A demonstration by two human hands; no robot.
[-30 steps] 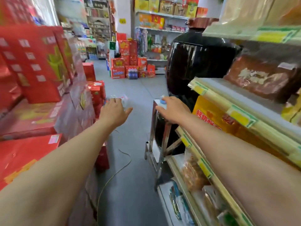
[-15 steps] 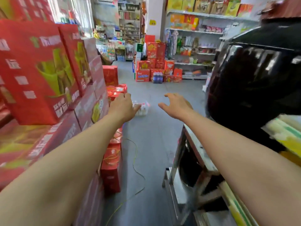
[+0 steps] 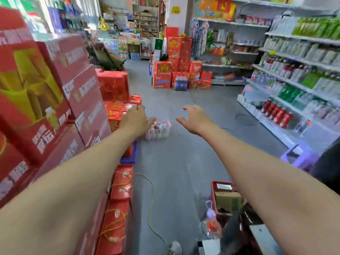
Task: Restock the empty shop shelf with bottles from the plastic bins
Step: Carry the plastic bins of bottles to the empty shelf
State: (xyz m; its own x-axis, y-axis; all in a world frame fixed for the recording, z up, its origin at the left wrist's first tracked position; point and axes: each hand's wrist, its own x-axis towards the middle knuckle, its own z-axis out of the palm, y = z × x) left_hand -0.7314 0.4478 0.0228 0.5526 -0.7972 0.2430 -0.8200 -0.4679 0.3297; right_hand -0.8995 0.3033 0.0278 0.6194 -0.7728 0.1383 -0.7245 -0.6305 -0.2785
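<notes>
The clear plastic bin (image 3: 159, 128) stands on the grey floor partway down the aisle. It is packed with small pale bottles (image 3: 157, 131) with pink and purple tops, near the foot of the red gift boxes (image 3: 114, 87) on my left. Both my hands are empty, with fingers spread loosely. My left hand (image 3: 137, 120) overlaps the bin's left edge in the view, and my right hand (image 3: 196, 119) is out to its right. I judge both are well short of the bin.

To do this well I would close in square on the bin and stoop. I would then take hold only once my palms bracket its two sides, so the bottles stay upright. The yellow-green cord (image 3: 151, 199) trailing along the floor is a trip risk, and the blue crate (image 3: 131, 155) juts out below the boxes. I cannot pick out the empty shelf among the drinks shelving (image 3: 287, 100) on my right.
</notes>
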